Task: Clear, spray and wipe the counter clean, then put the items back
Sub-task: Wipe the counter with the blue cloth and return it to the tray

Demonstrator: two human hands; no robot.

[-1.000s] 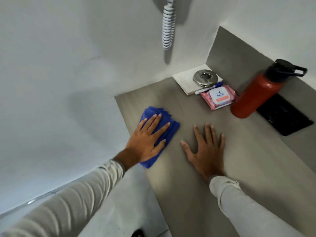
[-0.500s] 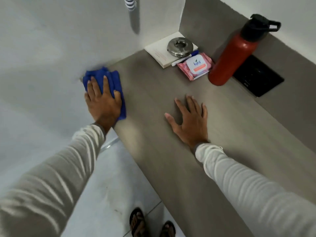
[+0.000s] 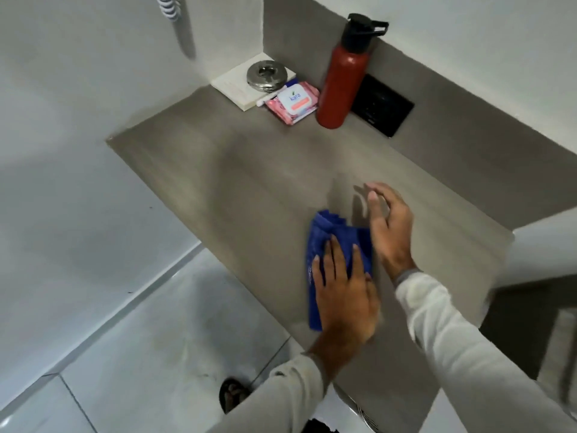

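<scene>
Two hands are working the grey counter (image 3: 249,182): our left hand (image 3: 343,295) is pressing flat, fingers spread, on the blue cloth (image 3: 324,235) at 6 o'clock near the front edge, gripping nothing. Our right hand (image 3: 390,226) is hovering beside it, fingers loosely curled, empty. At 12 o'clock a red bottle (image 3: 338,89), wipes pack (image 3: 293,103), steel ashtray (image 3: 266,74) and white book (image 3: 237,85) are crowding the corner.

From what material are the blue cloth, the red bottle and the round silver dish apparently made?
Blue cloth: soft fabric, perhaps microfibre; it folds in layers under the left hand.
Red bottle: probably painted metal, with a smooth matte body and a black lid that looks plastic.
Round silver dish: polished metal; it reflects light.
</scene>
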